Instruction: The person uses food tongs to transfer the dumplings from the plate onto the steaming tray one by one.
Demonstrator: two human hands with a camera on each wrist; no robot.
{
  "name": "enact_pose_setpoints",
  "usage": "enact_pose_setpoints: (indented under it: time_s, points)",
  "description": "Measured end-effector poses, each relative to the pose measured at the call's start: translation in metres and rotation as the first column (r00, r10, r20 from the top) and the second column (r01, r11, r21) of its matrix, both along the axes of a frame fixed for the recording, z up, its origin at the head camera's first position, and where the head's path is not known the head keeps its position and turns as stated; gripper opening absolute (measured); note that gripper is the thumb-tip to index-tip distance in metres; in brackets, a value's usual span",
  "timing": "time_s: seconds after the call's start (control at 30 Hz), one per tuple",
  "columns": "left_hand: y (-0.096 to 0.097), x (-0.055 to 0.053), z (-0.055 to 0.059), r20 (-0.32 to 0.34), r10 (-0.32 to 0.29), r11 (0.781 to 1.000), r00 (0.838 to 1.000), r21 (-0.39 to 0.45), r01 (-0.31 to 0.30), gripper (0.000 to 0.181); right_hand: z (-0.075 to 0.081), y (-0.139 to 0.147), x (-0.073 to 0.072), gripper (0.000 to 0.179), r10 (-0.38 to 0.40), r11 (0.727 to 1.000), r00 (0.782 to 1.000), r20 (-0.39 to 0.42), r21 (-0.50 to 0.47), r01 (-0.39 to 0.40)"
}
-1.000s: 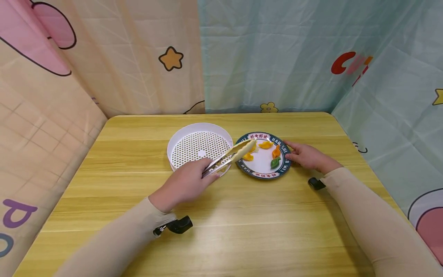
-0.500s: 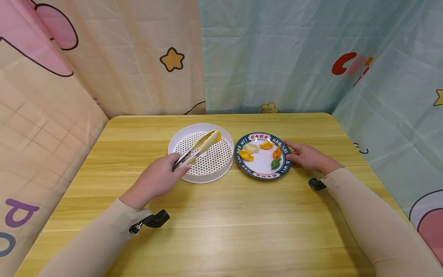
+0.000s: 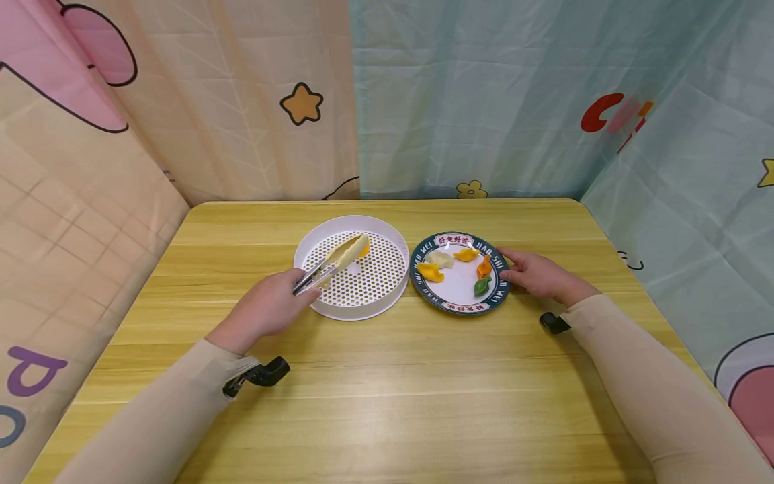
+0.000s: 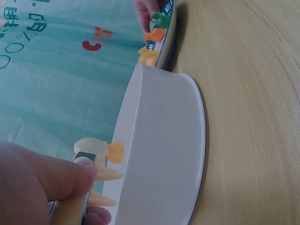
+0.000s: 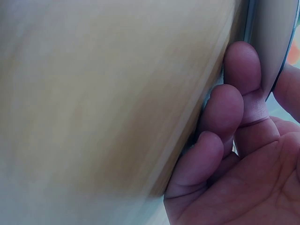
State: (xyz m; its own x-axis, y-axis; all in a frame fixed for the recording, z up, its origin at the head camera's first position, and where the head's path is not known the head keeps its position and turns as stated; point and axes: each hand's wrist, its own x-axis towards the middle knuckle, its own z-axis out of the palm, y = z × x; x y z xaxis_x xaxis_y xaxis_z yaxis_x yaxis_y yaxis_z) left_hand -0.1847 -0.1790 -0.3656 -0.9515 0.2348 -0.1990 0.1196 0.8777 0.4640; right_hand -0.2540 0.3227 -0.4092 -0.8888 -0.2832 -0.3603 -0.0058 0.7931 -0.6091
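Note:
My left hand (image 3: 266,302) grips a pair of metal tongs (image 3: 341,259) with cream-coloured tips. At those tips is a yellow-orange dumpling (image 3: 365,249), over the inside of a white perforated steamer basket (image 3: 357,312); the left wrist view shows the dumpling (image 4: 116,152) level with the basket's rim. My right hand (image 3: 544,277) holds the right rim of a round plate (image 3: 450,308), fingers (image 5: 222,110) at its underside and thumb above. On the plate lie a whitish dumpling (image 3: 439,259), two yellow ones (image 3: 431,271), an orange one (image 3: 484,267) and a green one (image 3: 482,286).
Basket and plate stand side by side on a wooden table (image 3: 411,403), toward its far edge. Printed curtains (image 3: 471,101) hang behind it and at both sides. A black wrist camera (image 3: 269,371) sticks out from my left sleeve, another (image 3: 553,323) from my right.
The tongs have moved left from the plate to over the basket, carrying a yellow-orange dumpling, and since half a second ago slightly lower and further left. The right hand stays on the plate.

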Motion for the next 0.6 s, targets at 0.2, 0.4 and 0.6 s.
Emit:
enact_pose_setpoints:
  time_s: [0.2,0.4,0.6]
  points:
    - [-0.0022,-0.0039,-0.0031,0.033,-0.002,1.000,0.999,-0.020,0.003,0.044,-0.0006,0.0003,0.0003,0.072,-0.001,1.000,1.000,0.002,-0.006,0.001]
    - [-0.0022,-0.0059,-0.0044,0.042,-0.005,0.999,0.999,-0.033,0.006,0.041,-0.0009,0.0003,0.0004,0.072,-0.009,1.000,1.000,0.002,0.000,0.009]
    - [-0.0021,-0.0078,-0.0077,0.045,-0.002,0.999,0.999,-0.052,0.004,0.041,-0.0009,0.0006,0.0003,0.072,-0.012,1.000,1.000,0.002,0.003,0.012]
